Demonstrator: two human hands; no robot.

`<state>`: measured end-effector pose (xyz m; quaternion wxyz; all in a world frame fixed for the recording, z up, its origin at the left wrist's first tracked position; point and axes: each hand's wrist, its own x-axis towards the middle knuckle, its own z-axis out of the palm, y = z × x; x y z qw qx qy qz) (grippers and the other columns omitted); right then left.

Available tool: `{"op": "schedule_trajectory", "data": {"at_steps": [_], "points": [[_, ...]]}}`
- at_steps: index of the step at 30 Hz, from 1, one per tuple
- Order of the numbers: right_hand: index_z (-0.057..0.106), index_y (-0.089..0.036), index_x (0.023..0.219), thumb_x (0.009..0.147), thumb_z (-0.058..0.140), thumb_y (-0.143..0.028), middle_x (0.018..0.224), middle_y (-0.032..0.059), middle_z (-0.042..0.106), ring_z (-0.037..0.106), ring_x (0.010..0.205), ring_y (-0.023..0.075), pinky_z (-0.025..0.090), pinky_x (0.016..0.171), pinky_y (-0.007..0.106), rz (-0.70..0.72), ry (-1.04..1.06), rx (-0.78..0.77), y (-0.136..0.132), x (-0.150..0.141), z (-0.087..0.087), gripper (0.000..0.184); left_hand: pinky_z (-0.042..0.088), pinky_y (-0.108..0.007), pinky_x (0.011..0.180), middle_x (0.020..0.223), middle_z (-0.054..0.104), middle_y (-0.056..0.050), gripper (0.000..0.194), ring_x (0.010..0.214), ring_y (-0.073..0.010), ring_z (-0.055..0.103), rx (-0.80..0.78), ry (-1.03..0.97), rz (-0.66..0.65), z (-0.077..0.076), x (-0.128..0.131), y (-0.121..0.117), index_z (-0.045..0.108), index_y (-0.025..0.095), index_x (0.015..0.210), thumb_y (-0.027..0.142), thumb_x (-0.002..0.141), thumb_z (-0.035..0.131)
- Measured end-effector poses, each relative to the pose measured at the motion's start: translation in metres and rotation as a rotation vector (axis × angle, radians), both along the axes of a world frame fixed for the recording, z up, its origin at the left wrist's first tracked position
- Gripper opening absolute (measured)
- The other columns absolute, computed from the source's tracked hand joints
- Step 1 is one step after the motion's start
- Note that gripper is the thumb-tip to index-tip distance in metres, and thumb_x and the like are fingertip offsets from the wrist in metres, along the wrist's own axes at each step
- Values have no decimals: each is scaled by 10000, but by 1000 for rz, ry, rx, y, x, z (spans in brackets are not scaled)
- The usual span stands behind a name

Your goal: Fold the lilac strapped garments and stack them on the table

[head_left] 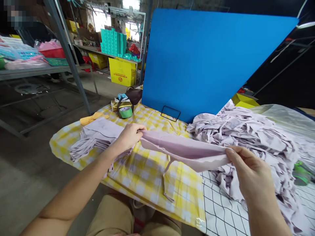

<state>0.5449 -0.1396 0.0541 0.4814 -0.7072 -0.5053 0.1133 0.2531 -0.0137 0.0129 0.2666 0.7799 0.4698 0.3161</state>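
Stretched between my two hands is a pale lilac fabric pouch, with its long edge gaping a little and a thin drawstring dangling below it. My left hand pinches its left end. At the right end, my right hand grips the cloth between thumb and fingers. Beside my left wrist lies a neat stack of similar lilac fabric pieces. A big loose heap of the same lilac cloth spreads around and beyond my right hand.
A yellow checked cloth covers the table, meeting a white grid-lined cover. A large blue board rises at the back. Green tape and an orange cloth lie at the far left. A grey metal post stands beyond.
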Motion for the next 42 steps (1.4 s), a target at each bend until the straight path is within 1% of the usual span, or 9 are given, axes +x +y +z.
{"op": "schedule_trajectory", "data": {"at_steps": [4, 9, 12, 14, 20, 26, 31, 38, 42], "points": [[585, -192, 695, 731, 529, -423, 587, -3, 538, 493, 548, 152, 374, 488, 248, 52, -33, -151, 16, 17, -20, 241, 336, -171, 432, 518, 500, 47, 243, 412, -91, 488, -205, -26, -128, -4, 1, 11, 587, 148, 710, 81, 647, 362], [620, -171, 875, 745, 457, -194, 846, 89, 646, 610, 738, 224, 433, 642, 315, 89, -527, -572, 41, 26, -91, 210, 433, -209, 558, 709, 635, -35, 276, 615, -153, 607, -222, 405, -90, -60, 16, 19, 603, 153, 858, 65, 732, 373], [623, -195, 912, 751, 469, -162, 989, 76, 628, 617, 856, 204, 446, 728, 295, 292, -564, -580, 42, 13, -125, 225, 449, -261, 747, 976, 638, -117, 331, 896, -205, 600, -171, 494, -61, -90, 24, 16, 594, 131, 968, 17, 726, 399], [616, -217, 940, 777, 444, -157, 1031, 53, 609, 609, 900, 188, 445, 759, 285, 400, -557, -545, 42, 0, -136, 244, 428, -284, 833, 1073, 593, -135, 364, 1002, -214, 555, -124, 502, -75, -102, 28, 15, 576, 118, 1031, 4, 737, 392], [603, -199, 976, 798, 478, -140, 1058, 74, 601, 593, 925, 208, 409, 773, 302, 459, -674, -528, 58, -30, -148, 226, 412, -336, 867, 1042, 566, -110, 227, 1017, -239, 509, 130, 606, -298, -125, 40, 21, 597, 134, 972, 117, 779, 478], [621, -183, 821, 775, 559, -170, 860, 77, 655, 583, 881, 247, 361, 765, 355, 434, -709, -525, 68, -28, -162, 78, 395, -357, 832, 927, 607, -108, 112, 950, -252, 533, 91, 661, -346, -139, 40, 33, 592, 131, 856, 149, 757, 545], [631, -219, 711, 828, 462, -171, 783, 20, 635, 577, 785, 194, 354, 744, 334, 467, -702, -472, 64, -18, -160, 211, 402, -293, 745, 843, 609, -76, 106, 840, -204, 554, 66, 623, -396, -135, 33, 38, 577, 137, 735, 105, 776, 484], [656, -207, 913, 859, 410, -165, 943, 89, 614, 553, 910, 251, 373, 751, 370, 379, -768, -301, 61, -19, -157, 256, 398, -273, 766, 916, 595, -78, 94, 908, -210, 543, 55, 586, -389, -137, 31, 37, 575, 146, 833, 164, 742, 590], [628, -189, 955, 826, 437, -112, 967, 96, 617, 564, 918, 254, 387, 761, 378, 485, -722, -337, 65, -37, -164, 244, 410, -273, 705, 860, 628, -91, 125, 837, -220, 578, -69, 615, -362, -137, 31, 37, 600, 137, 858, 181, 741, 586]]}}
